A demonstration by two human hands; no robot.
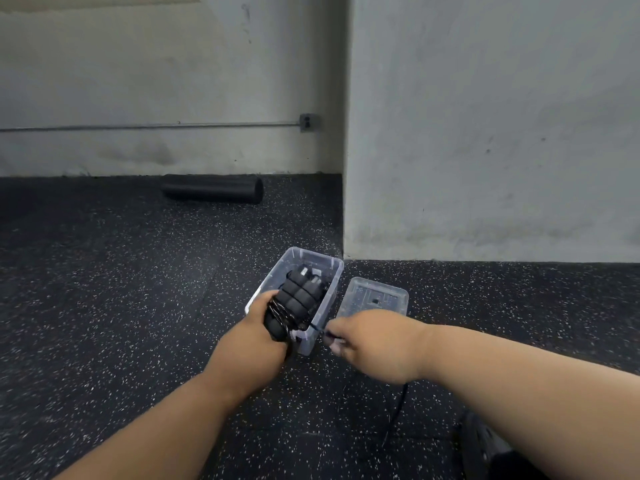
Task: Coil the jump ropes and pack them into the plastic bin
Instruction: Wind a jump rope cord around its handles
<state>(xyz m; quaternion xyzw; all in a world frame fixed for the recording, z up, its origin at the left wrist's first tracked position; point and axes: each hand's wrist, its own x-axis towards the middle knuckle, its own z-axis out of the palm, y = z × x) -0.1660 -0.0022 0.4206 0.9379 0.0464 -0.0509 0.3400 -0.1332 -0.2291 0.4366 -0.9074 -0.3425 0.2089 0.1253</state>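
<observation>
A clear plastic bin [327, 270] stands on the speckled floor near the wall corner. My left hand [256, 327] grips the black foam handles of a jump rope [299, 294] with cord wound round them, held over the bin's near end. My right hand [367, 341] pinches the thin black cord [317, 328] that runs taut from the handles. A loose length of the cord [398, 407] trails down to the floor under my right forearm. What lies deeper in the bin is hidden by the handles.
The bin's clear lid [375, 296] lies flat on the floor just right of the bin. A black foam roller [213, 192] lies by the far wall. A grey wall corner [346, 216] juts out behind the bin. A dark object [485, 445] sits at lower right.
</observation>
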